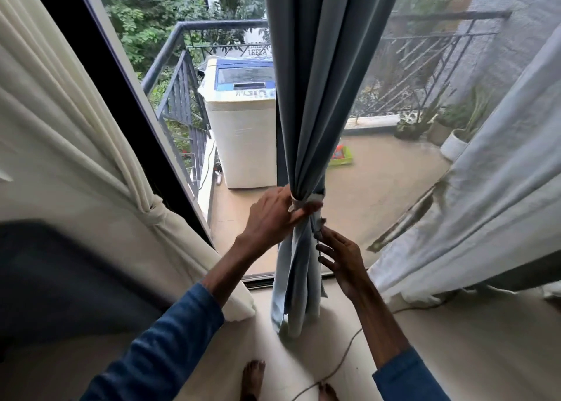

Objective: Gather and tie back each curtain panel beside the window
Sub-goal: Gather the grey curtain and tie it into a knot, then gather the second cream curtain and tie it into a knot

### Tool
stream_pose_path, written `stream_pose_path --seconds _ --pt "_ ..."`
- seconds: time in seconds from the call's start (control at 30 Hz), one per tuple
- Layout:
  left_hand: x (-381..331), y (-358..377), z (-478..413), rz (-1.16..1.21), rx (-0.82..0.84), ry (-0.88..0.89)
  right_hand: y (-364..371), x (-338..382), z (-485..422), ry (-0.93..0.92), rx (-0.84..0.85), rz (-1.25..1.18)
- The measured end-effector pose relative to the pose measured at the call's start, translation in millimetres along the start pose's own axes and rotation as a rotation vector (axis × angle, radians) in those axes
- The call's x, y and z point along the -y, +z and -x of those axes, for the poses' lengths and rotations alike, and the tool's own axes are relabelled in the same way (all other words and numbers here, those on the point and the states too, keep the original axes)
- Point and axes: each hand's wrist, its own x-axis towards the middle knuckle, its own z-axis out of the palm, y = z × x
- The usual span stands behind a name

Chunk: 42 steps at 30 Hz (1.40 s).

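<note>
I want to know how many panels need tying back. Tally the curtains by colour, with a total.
Cream curtain: 1
Blue curtain: 1
Pale grey curtain: 1
Total: 3

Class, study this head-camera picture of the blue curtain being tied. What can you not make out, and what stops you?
Head view:
- How the tie band fastens, and whether the left hand pinches it: its fingers cover it.
- Blue curtain top: cut off by the frame's upper edge.
- Whether the right hand touches the curtain: motion blur.
- Washing machine panel text: too small.
</note>
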Motion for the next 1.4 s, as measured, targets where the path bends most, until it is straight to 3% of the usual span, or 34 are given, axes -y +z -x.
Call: stream_pose_path --seconds 0.17,0.3,0.37,0.57,0.9,1.17,1.4 --pt "7 5 18 -0.342 0.233 -0.149 -16 -4 16 -0.018 -0.051 -0.073" --pt "-1 28 27 0.008 0.498 -0.199 -24 -6 25 0.003 -0.135 -0.095" --pt "-17 38 29 0.073 0.618 -0.111 -29 -5 30 -0.002 -0.181 -0.106" --pt "-71 72 24 0.156 0.632 0.096 -56 15 58 -0.104 -0.273 -0.109" --pt "-206 83 -15 0.398 0.32 0.348 -143 103 117 -0.306 -0.425 -0.082" --pt "-323 53 -59 0.458 -0.315 0.472 -218 216 159 -0.508 -0.386 0.076" --pt "-420 -47 -111 0.455 -0.662 0.572 -236 366 197 -0.786 -0.325 0.336"
